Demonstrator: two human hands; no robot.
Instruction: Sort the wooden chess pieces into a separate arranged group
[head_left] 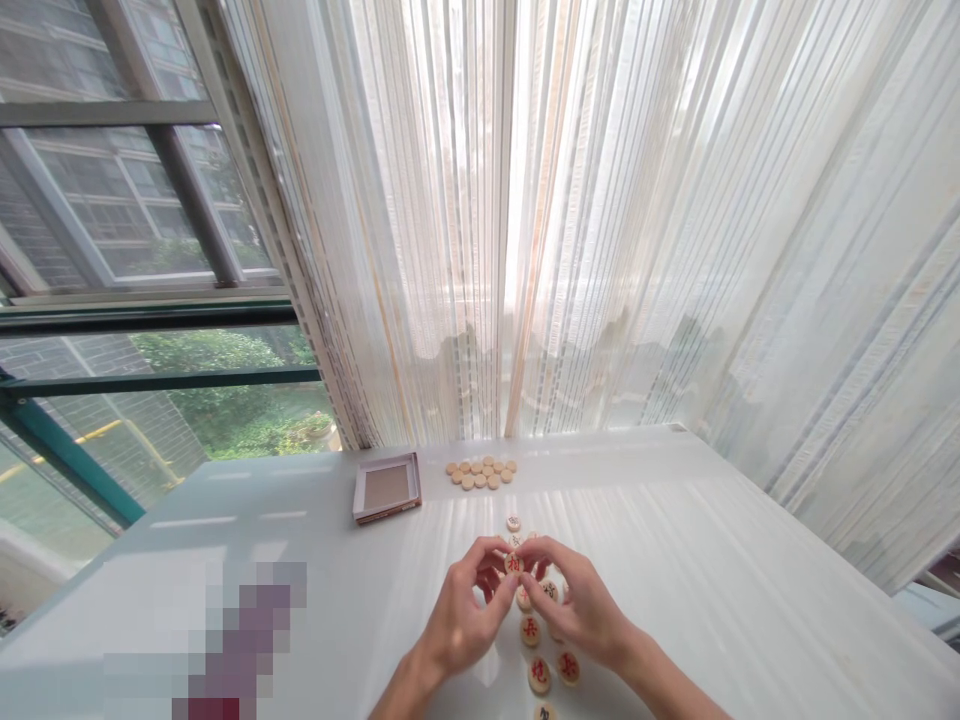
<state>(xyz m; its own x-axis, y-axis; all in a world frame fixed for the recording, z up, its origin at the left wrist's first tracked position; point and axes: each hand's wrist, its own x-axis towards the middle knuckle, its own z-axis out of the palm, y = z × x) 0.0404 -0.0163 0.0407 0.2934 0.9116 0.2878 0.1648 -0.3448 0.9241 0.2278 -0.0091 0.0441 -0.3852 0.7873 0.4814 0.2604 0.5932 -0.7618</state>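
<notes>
Between the fingertips of both hands is a round wooden Chinese chess piece [514, 564] with a red character facing up. My left hand [466, 612] pinches its left side, and my right hand [576, 598] pinches its right side. Beneath and around the hands lie more pieces, partly hidden by the fingers. Nearer to me are a red-marked piece [530, 630], another red piece [538, 674] and a third red one [568, 667]. A dark-marked piece [513, 523] lies just beyond the hands. I cannot tell whether the held piece touches those under it.
A group of several blank-looking pieces [480, 470] lies toward the far edge of the white table [712, 590]. Left of them stands a shallow open box [387, 487]. Striped sheer curtains [562, 250] hang behind the table, with a window at left. A blurred patch covers the lower left.
</notes>
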